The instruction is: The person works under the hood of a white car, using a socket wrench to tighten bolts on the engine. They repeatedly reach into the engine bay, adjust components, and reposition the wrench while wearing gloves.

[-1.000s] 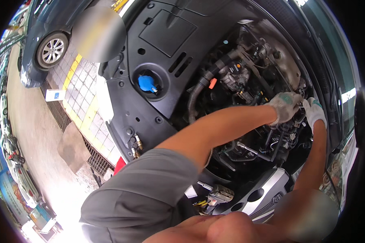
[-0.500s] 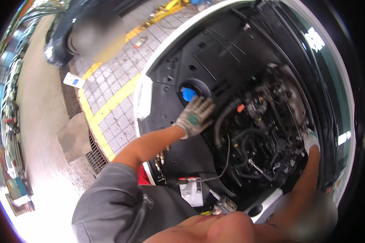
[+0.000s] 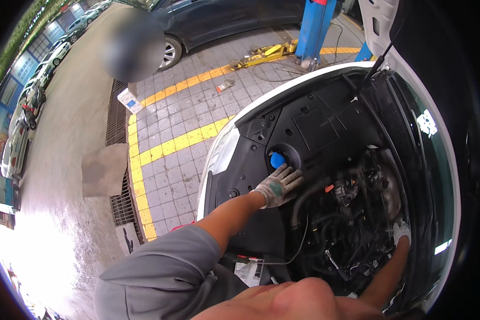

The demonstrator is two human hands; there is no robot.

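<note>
A white car [image 3: 442, 176] with its hood raised fills the right half of the view, from twelve o'clock round to five. Beyond it, at ten to twelve o'clock, lies a grey paved floor [image 3: 181, 112] crossed by yellow lines [image 3: 186, 140], with a drain grate [image 3: 124, 197] at nine o'clock, a dark car [image 3: 224, 21] at the top and a blue lift post [image 3: 314, 26] at one o'clock.

Inside the bay, a black plastic cover [image 3: 309, 122] spans the near-centre, and the engine [image 3: 357, 213], a tangle of hoses and dark parts, sits at four o'clock.

The left hand [image 3: 276, 185], in a grey work glove, lies flat and spread on the black cover at the centre, fingers open and gripping nothing; its fingertips reach just beside the blue cap [image 3: 278, 159], which sits in a round recess at about twelve o'clock from the hand.

The right hand [image 3: 401, 233], also gloved, is down in the engine's right side at four o'clock. It is mostly hidden among the parts, so I cannot tell whether it grips anything.
</note>
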